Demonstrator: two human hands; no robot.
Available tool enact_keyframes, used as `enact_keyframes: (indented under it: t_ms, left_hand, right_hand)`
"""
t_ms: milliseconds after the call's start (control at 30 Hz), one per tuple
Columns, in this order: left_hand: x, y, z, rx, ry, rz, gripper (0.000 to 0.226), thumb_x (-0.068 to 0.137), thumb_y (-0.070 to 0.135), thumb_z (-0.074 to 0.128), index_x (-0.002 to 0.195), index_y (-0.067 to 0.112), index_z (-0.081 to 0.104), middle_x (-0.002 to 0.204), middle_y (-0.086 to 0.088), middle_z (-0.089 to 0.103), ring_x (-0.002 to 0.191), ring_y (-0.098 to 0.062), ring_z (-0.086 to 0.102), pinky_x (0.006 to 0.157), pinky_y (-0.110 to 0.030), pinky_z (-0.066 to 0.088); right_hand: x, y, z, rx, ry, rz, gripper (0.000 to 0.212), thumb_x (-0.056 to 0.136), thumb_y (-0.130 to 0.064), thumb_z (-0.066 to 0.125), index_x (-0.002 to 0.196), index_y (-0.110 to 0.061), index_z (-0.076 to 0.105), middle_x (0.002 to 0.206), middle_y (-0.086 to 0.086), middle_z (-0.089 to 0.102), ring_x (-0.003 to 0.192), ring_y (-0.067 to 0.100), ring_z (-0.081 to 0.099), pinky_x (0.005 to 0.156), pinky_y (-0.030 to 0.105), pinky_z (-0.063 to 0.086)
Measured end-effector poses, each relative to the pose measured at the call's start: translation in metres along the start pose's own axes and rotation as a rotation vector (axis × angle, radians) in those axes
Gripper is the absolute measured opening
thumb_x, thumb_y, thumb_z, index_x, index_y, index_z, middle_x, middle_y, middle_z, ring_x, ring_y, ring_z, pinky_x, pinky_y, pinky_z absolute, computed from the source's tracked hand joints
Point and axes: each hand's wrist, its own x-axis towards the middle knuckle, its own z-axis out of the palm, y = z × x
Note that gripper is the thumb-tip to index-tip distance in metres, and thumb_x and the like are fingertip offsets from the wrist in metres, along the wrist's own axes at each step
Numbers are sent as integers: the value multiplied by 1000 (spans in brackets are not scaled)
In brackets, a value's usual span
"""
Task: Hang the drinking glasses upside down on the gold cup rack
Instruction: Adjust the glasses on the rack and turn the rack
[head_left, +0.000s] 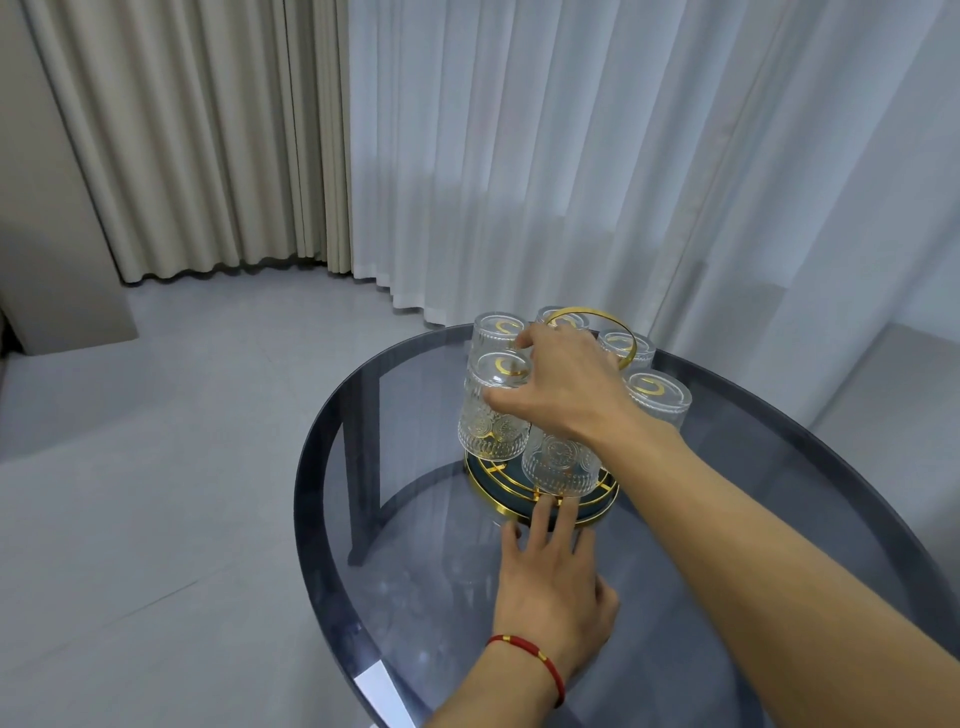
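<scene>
The gold cup rack (589, 317) stands on a round gold-rimmed base (488, 491) at the far side of the glass table. Several embossed clear glasses hang on it upside down. My right hand (563, 387) reaches over the rack, its thumb and fingers around the front-left glass (491, 415), which sits tilted on its prong. Another glass (561, 462) hangs below my right wrist. My left hand (550, 577) lies flat on the table, fingers spread, fingertips touching the base's front rim. It holds nothing.
The smoky oval glass table (727, 597) has its left edge near my left hand, with grey floor beyond. Beige and white curtains (519, 156) hang behind the table. A glass (657, 400) hangs at the rack's right.
</scene>
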Motion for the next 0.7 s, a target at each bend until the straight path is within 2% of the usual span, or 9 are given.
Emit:
enact_keyframes:
  t_ms: [100,200,433,600,700]
  left_hand:
    - [0,0,0,-1,-6,-3,46,92,39,39,131,17,51,161,-5,22,149,-30,9,113,-59,22]
    - [-1,0,-1,0,12,1,43,91,39,40,126,16,53,161,-5,24,148,-30,11,112,-59,23]
    - [-4,-3,4,-12,110,43,44,87,39,43,120,15,60,158,-8,35,147,-32,23,106,-59,33]
    - [-3,-3,5,-5,141,47,45,85,38,44,117,15,63,158,-9,36,144,-33,27,102,-56,36]
    - [-3,0,6,16,123,44,44,86,36,42,118,13,62,162,-10,29,146,-35,23,103,-57,35]
  right_hand:
    - [3,2,1,-25,-20,-24,62,77,-60,69,123,-18,66,132,7,59,130,30,49,107,58,39]
    - [3,4,1,-37,-16,-47,62,78,-62,68,123,-18,67,133,7,58,132,30,47,107,59,38]
    - [-9,21,-10,3,-47,-133,74,82,-62,69,145,-26,52,145,3,50,141,25,38,114,56,33]
    - [-25,57,-30,113,95,-169,50,90,-51,66,132,-23,65,135,-4,63,131,19,50,112,51,39]
    - [-33,73,-32,98,72,-165,57,87,-60,58,132,-25,64,137,-5,63,133,19,49,113,51,36]
